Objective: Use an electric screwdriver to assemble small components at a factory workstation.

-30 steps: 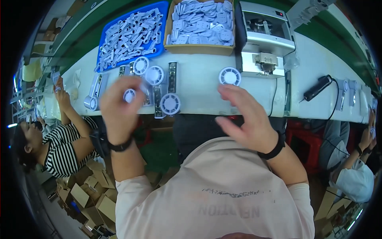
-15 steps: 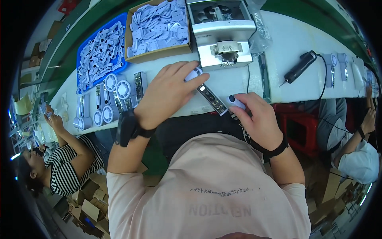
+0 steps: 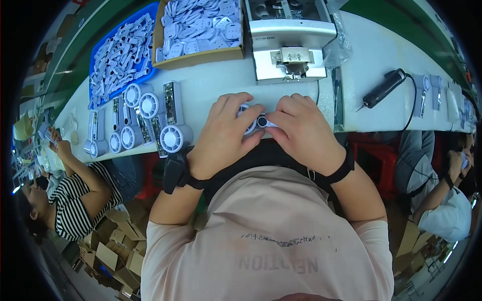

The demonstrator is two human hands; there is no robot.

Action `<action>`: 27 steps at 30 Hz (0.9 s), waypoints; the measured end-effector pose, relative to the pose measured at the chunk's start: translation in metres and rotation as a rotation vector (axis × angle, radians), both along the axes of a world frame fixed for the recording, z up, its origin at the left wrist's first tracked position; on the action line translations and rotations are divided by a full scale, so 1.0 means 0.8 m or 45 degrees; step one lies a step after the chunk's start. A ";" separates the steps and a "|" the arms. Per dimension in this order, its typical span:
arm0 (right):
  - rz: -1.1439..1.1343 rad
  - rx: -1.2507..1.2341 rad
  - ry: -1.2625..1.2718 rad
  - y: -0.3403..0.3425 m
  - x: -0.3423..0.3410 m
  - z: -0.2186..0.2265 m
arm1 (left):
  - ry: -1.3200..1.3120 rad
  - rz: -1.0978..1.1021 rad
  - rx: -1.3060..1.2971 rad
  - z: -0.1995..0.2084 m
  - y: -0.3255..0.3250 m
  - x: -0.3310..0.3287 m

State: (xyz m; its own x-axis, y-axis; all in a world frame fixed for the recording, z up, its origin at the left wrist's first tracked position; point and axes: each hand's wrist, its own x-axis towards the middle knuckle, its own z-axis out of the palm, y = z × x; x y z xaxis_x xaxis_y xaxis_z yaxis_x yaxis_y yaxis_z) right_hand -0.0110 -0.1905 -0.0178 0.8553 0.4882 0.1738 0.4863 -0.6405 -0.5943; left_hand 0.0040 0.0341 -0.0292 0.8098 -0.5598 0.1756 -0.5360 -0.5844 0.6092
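Right hand point(image 3: 307, 131) has come in toward the left hand point(image 3: 225, 126) since half a second ago; then the two stood apart, now they nearly meet. Pale lilac plastic handheld fan with a round grilled head point(image 3: 249, 128) sits directly between them, low over the front edge of the white desk point(image 3: 213, 80), close to the wearer's waist. Its circuit strip, bare a moment ago, is hidden now.

Left hand: fingers curled over the fan's head, thumb opposed below, gap only as wide as the part gripped. Right hand: thumb and bent fingers close together, pinching a small pale plastic cover piece with a dark round spot point(image 3: 262, 121). Piece lies against the fan, between both sets of fingertips; whether it is seated cannot be told, since fingers cover most of it.

Left of the hands, well clear of the fingers: a loose group of similar pale lilac fans point(image 3: 149, 105), several with green circuit strips exposed. Beyond, a blue plastic tray point(image 3: 145, 79) and a brown cardboard box point(image 3: 201, 58), both heaped with pale parts. Silver metal machine point(image 3: 288, 37) stands ahead; black corded hand tool point(image 3: 384, 89) lies farther right.
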 end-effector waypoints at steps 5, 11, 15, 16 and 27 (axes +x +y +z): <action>-0.043 0.127 -0.049 -0.004 -0.008 -0.020 | 0.014 -0.091 -0.098 -0.003 0.009 0.002; -0.122 0.158 -0.008 -0.016 -0.011 -0.014 | -0.042 -0.111 -0.117 -0.007 0.008 0.004; -0.126 0.145 -0.011 -0.017 -0.016 -0.016 | 0.011 -0.067 -0.170 -0.010 0.008 -0.001; -0.125 0.147 -0.021 -0.016 -0.017 -0.016 | 0.013 -0.068 -0.174 -0.010 0.007 0.000; -0.003 0.114 -0.014 -0.020 -0.002 -0.008 | -0.006 -0.031 -0.249 -0.017 0.000 0.000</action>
State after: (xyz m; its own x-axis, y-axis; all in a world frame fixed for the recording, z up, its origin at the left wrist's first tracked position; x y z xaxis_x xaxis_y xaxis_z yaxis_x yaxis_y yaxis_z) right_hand -0.0129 -0.2061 -0.0239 0.8541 0.4685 0.2256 0.4917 -0.5862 -0.6440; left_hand 0.0043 0.0339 -0.0431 0.7953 -0.5341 0.2868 -0.5518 -0.4417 0.7074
